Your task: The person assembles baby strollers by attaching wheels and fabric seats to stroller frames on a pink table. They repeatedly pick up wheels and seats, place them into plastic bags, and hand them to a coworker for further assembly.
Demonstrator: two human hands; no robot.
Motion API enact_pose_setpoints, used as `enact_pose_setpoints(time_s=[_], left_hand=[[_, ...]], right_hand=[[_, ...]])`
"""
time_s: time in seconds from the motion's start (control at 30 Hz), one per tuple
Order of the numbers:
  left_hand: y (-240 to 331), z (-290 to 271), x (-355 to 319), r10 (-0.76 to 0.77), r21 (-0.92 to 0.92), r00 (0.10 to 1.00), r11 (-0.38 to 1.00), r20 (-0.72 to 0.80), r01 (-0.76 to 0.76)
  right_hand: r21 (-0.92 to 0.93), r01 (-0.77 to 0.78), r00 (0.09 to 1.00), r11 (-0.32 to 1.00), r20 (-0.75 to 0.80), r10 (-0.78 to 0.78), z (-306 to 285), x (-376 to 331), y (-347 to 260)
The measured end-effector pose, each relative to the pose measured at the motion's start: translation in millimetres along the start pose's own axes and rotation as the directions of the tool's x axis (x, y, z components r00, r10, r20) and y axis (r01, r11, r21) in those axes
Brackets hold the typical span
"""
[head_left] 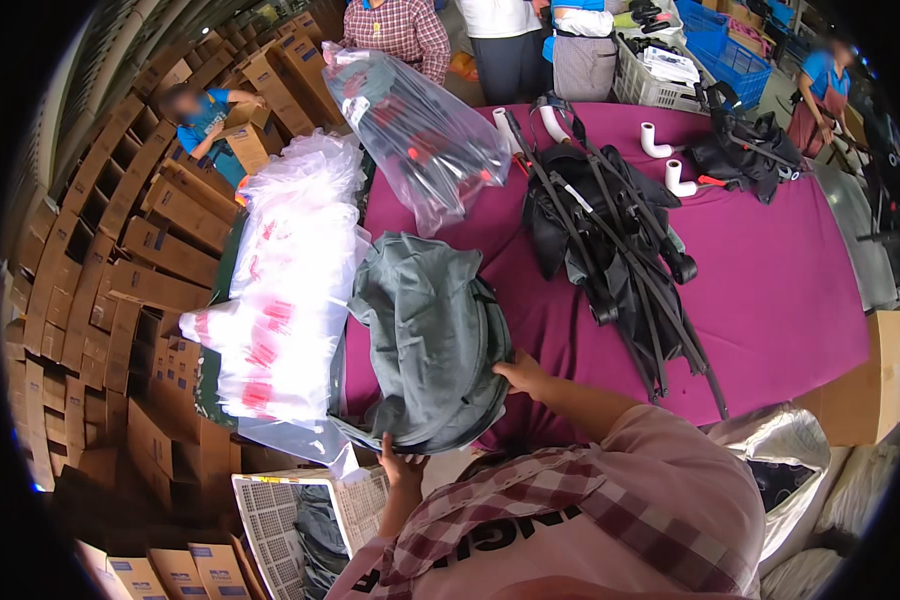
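A grey-green fabric hood (420, 320) with a curved, piped rim lies over the near left part of the table. Its near edge is pinched by my left hand (402, 465), with some fingers hidden beneath. On the hood's right rim, my right hand (520, 374) grips with the thumb on top. Beyond the hood, a clear plastic bag (410, 130) encloses a folded dark frame with red parts. Right of it lies a folded black stroller frame (610, 230) with dark fabric and thin tubes.
A purple cloth (770, 270) covers the table. Clear plastic bags (290, 280) are stacked at left. A white crate (270, 510) with grey fabric stands near my left arm. White curved tubes (655, 141) lie far right. Cartons (160, 290) fill the left; several people stand beyond.
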State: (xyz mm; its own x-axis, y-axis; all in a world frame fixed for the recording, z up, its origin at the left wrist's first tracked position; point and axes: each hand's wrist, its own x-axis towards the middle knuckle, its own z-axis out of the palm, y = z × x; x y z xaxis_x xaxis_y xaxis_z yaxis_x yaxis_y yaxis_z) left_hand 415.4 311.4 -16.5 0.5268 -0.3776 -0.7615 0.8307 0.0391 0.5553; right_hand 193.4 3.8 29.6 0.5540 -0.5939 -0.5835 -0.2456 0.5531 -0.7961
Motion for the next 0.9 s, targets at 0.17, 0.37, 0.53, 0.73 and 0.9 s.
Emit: enact_pose_setpoints(time_s=[0.17, 0.37, 0.53, 0.73, 0.9], left_hand=[[53.1, 79.0, -70.8, 0.359, 0.169, 0.894, 0.931, -0.270, -0.323], [110.4, 153.4, -85.1, 0.541, 0.044, 0.818, 0.829, 0.193, -0.558], [121.8, 196.2, -62.0, 0.544, -0.048, 0.587, 0.757, 0.599, -0.652], [68.4, 292.6, -63.0, 0.506, 0.108, 0.557, 0.669, 0.658, -0.735], [11.2, 367.0, -82.6, 0.348, 0.174, 0.558, 0.713, 0.754, -0.679]], right_hand=[[0.199, -0.003, 0.997, 0.980, 0.077, -0.012, 3.4, -27.7, -29.1], [0.536, 0.280, 0.959, 0.797, -0.114, -0.260, -13.6, -73.9, -135.4], [0.181, 0.842, 0.522, 0.508, -0.512, -0.682, -51.2, -142.9, -171.0], [0.239, 0.761, 0.443, 0.604, -0.870, -0.214, -104.3, -171.6, -70.6], [0.096, 0.758, 0.399, 0.645, -0.851, -0.342, -136.4, -199.7, -107.7]])
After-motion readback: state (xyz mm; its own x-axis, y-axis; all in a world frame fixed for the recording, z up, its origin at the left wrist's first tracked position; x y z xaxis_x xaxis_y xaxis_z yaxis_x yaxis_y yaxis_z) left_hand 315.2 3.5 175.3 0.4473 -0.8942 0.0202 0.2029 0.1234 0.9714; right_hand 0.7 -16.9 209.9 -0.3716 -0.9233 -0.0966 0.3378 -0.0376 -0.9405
